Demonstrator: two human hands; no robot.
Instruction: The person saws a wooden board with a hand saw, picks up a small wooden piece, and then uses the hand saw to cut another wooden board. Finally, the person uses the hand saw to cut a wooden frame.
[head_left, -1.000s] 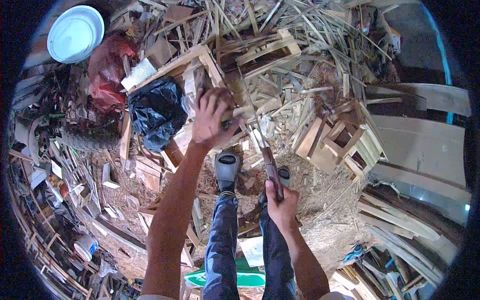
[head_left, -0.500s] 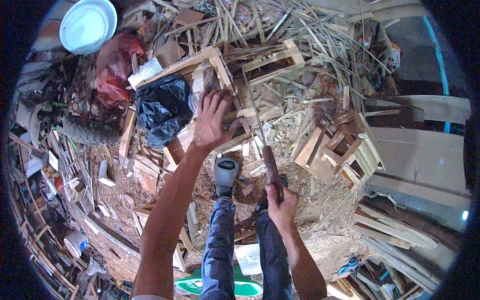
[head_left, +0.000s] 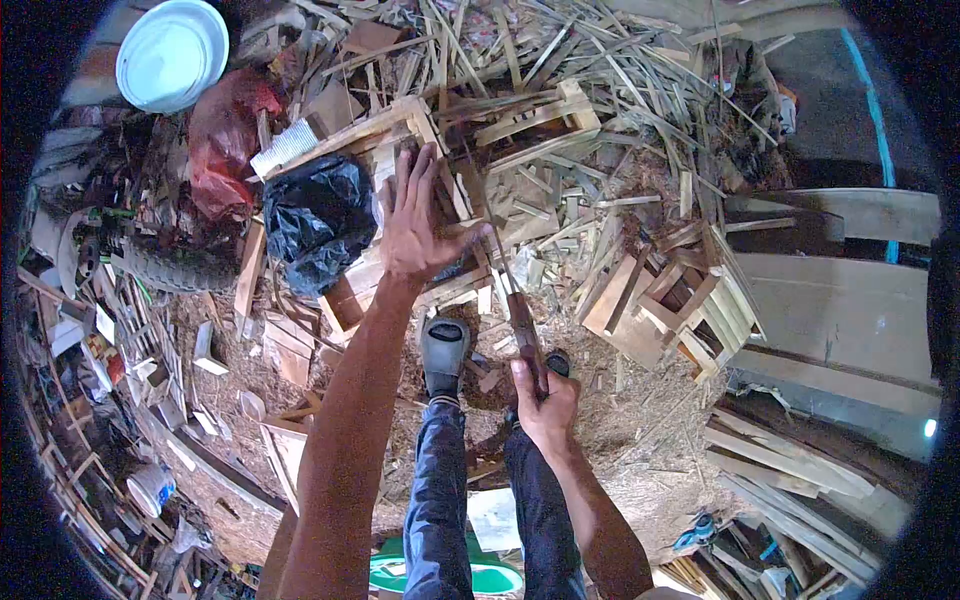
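Observation:
My right hand (head_left: 551, 408) is closed around the brown handle of a long, narrow-bladed knife (head_left: 522, 325), whose blade points away from me. With fingers spread, my left hand (head_left: 413, 232) is over a wooden crate (head_left: 433, 125), and its thumb overlaps the blade in this view. A black plastic bag (head_left: 318, 220) lies in the crate, just left of my left hand. Part of the crate's inside is hidden by that hand.
Thin wood strips (head_left: 640, 90) are heaped at the back. A smaller wooden crate (head_left: 665, 300) stands to the right, near stacked boards (head_left: 790, 460). A red bag (head_left: 222, 140) and a white basin (head_left: 172, 55) are at the upper left. Sawdust and scraps surround my feet.
The knife has drawn back toward me and tilted, with less of its blade showing. My left hand has shifted slightly, its fingers stretched farther forward and the thumb out to the right.

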